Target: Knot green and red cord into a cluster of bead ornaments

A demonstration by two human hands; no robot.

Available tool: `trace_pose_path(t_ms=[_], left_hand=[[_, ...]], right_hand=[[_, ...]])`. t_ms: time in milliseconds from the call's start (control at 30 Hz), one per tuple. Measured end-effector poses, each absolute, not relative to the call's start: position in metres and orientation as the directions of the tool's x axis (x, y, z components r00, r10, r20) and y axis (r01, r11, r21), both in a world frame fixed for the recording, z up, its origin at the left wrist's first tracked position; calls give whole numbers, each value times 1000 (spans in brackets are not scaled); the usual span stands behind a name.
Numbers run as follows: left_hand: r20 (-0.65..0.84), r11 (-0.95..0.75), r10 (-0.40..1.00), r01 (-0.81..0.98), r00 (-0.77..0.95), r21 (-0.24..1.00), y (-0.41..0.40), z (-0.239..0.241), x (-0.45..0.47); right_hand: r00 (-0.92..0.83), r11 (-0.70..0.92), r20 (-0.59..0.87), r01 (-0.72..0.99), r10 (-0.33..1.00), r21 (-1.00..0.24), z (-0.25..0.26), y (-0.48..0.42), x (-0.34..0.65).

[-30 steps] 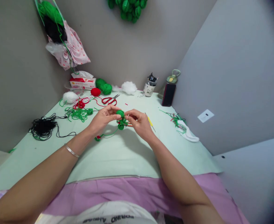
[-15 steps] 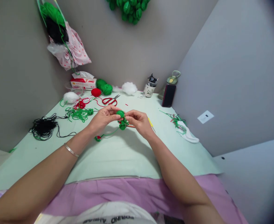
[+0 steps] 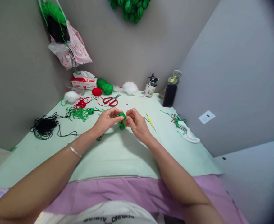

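Note:
My left hand (image 3: 107, 120) pinches a small green crocheted piece (image 3: 121, 121) between thumb and fingers, just above the table. Close against its right side, my right hand (image 3: 137, 123) has its thumb and fingertips pressed together; what lies between them is hidden. A green yarn strand (image 3: 111, 133) runs from the piece down to a small red and green crocheted bit (image 3: 99, 138), partly covered by my left wrist. Right of my hands lies a yellow-handled crochet hook (image 3: 150, 122).
Red scissors (image 3: 111, 101), a red yarn ball (image 3: 96, 91), green yarn (image 3: 105, 86) and white stuffing (image 3: 130, 88) lie behind my hands. Black yarn (image 3: 44, 126) is at left. A phone (image 3: 170, 95) leans on a bottle (image 3: 174, 77); yarn scraps (image 3: 177, 119) lie at right.
My right hand has turned and its fingers have closed in on the green piece. An orange stick seen beneath it before is now out of sight, and the yellow-handled hook is uncovered.

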State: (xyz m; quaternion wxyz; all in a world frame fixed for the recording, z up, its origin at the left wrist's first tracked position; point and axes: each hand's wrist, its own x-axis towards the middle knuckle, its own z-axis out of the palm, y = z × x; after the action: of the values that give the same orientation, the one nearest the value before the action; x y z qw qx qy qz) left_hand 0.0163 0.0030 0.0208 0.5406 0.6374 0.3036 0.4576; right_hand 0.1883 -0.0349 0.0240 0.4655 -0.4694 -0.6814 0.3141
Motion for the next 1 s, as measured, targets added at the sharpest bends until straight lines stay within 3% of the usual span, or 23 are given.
trace_pose_path(t_ms=[167, 267, 367, 433, 500, 600, 733, 867, 1000], left_hand=[[225, -234, 873, -32, 432, 972, 2, 18, 16], [186, -215, 871, 11, 455, 977, 0, 18, 16], [126, -165, 848, 30, 515, 986, -2, 18, 18], [93, -130, 830, 28, 550, 991, -4, 17, 20], [80, -109, 820, 17, 567, 994, -4, 16, 21], [66, -90, 788, 9, 612, 996, -5, 16, 22], [47, -74, 754, 14, 655, 997, -7, 21, 22], [16, -4, 806, -21, 591, 1000, -6, 24, 19], [57, -7, 844, -97, 534, 995, 1, 21, 12]], right_hand=[[-158, 425, 408, 536, 899, -729, 29, -35, 194], [-132, 468, 473, 518, 871, -716, 33, -32, 196], [18, 427, 459, 337, 888, -839, 39, -28, 199], [90, 348, 363, 146, 928, -926, 44, -27, 201], [21, 224, 223, -37, 975, -974, 48, -28, 203], [-172, 53, 83, -172, 982, -984, 53, -30, 205], [-112, 101, 137, -284, 984, -953, 58, -31, 210], [-83, 161, 188, -257, 979, -953, 60, -28, 213], [26, 341, 340, -31, 940, -940, 53, -26, 211]])
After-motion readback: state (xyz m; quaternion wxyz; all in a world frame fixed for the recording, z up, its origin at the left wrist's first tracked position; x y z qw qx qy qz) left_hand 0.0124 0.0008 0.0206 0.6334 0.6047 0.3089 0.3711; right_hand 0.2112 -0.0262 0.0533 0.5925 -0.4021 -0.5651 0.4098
